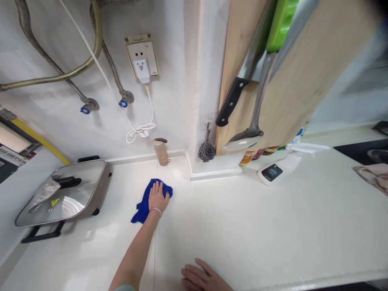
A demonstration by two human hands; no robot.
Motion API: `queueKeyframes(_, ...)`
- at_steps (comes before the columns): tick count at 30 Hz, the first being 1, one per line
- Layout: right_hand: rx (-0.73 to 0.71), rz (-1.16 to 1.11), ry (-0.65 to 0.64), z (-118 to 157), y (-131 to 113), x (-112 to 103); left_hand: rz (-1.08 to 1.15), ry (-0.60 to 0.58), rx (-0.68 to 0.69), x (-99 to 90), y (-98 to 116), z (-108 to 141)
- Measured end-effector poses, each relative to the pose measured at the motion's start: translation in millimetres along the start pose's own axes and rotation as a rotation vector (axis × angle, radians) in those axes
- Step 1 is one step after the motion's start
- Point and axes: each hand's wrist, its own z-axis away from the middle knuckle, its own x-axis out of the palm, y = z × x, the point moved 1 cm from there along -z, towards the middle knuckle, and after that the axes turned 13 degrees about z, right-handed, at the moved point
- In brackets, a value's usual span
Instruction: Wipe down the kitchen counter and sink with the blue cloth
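A blue cloth (142, 210) lies crumpled on the white countertop (194, 226), left of the middle. My left hand (158, 197) rests flat on top of it, fingers stretched forward and thumb out to the side; a bracelet circles the wrist. Near the bottom edge, my right hand (202, 277) is low over or on the counter with its fingers extended and nothing visible in them; part of it is cut off by the frame. Just beyond the cloth, a brownish translucent bottle or cup (161, 152) stands against the wall.
An electric pan (98, 184) with a glass lid sits at left. A wooden board (291, 93) with hanging knives and a spatula overhangs the right side, beside a steel scrubber (206, 152). A white spray bottle (286, 163) lies near a stove (363, 151). Hoses and a socket (151, 52) occupy the wall.
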Motion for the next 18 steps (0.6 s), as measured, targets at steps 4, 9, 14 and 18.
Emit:
queueKeyframes(4, -0.005, -0.022, 0.008, 0.0, -1.5, 2.5, 0.044, -0.08, 0.108, 18.4, 37.6, 33.6)
queueKeyframes(9, 0.001, -0.006, 0.039, 1.7, -6.3, 5.7, 0.105, -0.203, 0.234, 36.3, 80.8, 86.4)
queueKeyframes(14, -0.005, -0.027, 0.075, 0.5, -5.5, 0.8, 0.195, -0.389, 0.335, 29.4, 103.3, 141.8)
queueKeyframes(18, 0.033, -0.078, 0.067, 2.1, -9.2, -1.2, 0.218, -0.452, 0.363, 13.7, 94.3, 174.4)
